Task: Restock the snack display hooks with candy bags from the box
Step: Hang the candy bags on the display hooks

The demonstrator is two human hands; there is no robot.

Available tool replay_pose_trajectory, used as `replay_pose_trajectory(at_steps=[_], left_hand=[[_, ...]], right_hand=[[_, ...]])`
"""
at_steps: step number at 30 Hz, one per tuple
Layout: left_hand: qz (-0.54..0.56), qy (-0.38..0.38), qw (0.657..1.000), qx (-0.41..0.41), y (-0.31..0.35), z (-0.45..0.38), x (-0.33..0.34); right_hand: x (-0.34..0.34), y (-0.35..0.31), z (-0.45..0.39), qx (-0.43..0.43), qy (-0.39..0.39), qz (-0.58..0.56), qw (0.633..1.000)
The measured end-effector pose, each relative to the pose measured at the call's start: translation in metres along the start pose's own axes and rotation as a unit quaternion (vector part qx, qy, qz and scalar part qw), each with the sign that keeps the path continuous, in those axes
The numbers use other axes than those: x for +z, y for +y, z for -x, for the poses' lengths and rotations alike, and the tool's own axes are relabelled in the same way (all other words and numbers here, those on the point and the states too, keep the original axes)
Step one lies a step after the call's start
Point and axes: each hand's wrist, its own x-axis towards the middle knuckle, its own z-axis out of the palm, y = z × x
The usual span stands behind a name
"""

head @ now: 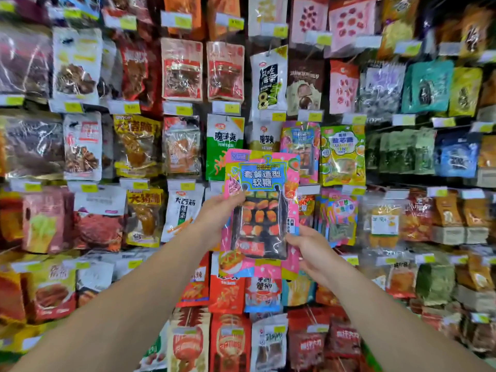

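The candy bag (261, 210) is a flat pink pouch with a blue title panel of Chinese lettering and a clear window showing orange and red gummy pieces on a dark tray. It is held upright and facing the camera, in front of the hanging snack display

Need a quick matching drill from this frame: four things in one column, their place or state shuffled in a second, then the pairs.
1. left hand
2. right hand
3. pink-and-blue plastic candy bag
4. green-and-white snack bag

A. hanging on the display, partly behind the raised bag
B. holds the bag's lower right edge
C. held up in front of the display
D. grips the bag's left edge

Pairs: 1-D, 2-B, 3-C, 4-A
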Motion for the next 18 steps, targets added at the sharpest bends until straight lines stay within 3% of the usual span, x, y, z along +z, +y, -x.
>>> replay_pose_trajectory(at_steps=[9, 12, 18], left_hand=[[-0.044, -0.051, 0.994, 0.081, 0.002, -0.121, 0.01], [-0.054, -0.062, 0.993, 0.089, -0.002, -0.153, 0.021], [-0.079, -0.059, 0.99, 0.106, -0.008, -0.216, 0.035]], right_hand=[[-0.01, -0.013, -0.108, -0.02, 0.059, 0.07, 0.996], [-0.021, -0.019, -0.14, -0.073, 0.125, 0.139, 0.98], [-0.048, -0.051, -0.197, -0.16, 0.176, 0.233, 0.943]])
